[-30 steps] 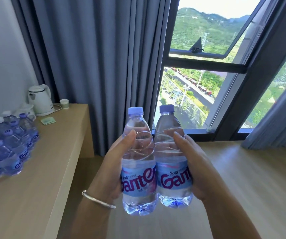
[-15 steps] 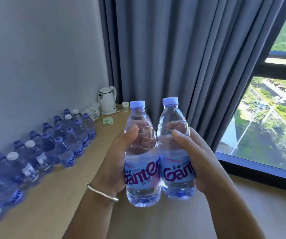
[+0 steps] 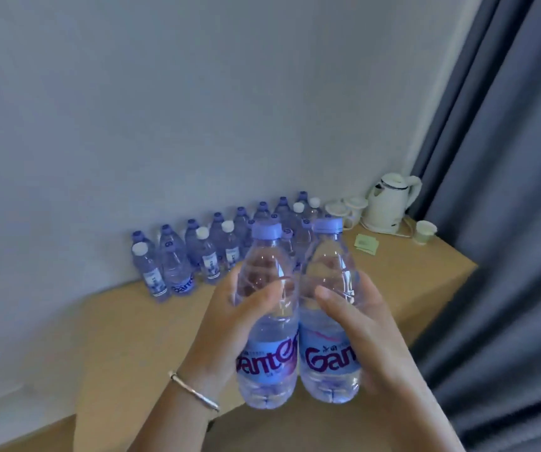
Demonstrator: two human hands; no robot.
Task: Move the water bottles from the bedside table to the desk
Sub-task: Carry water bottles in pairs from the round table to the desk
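I carry two clear water bottles with light purple caps, upright and side by side, above the near edge of the wooden desk (image 3: 125, 331). My left hand (image 3: 226, 324) grips the left bottle (image 3: 270, 353) around its middle, thumb across the front. My right hand (image 3: 360, 327) grips the right bottle (image 3: 326, 360) the same way. The two bottles touch each other. Several more water bottles (image 3: 177, 269) stand in rows on the desk against the wall, behind the ones I hold.
A white kettle (image 3: 390, 203) stands at the desk's far right corner with white cups (image 3: 344, 207) beside it, a small paper cup (image 3: 425, 231) and a green packet (image 3: 365, 244). Grey curtains (image 3: 507, 223) hang on the right. The wall is close behind the desk.
The view has swung left, away from the window and onto the desk and wall. The desk's bottles now sit straight ahead. Both hands keep the same hold on the two bottles.
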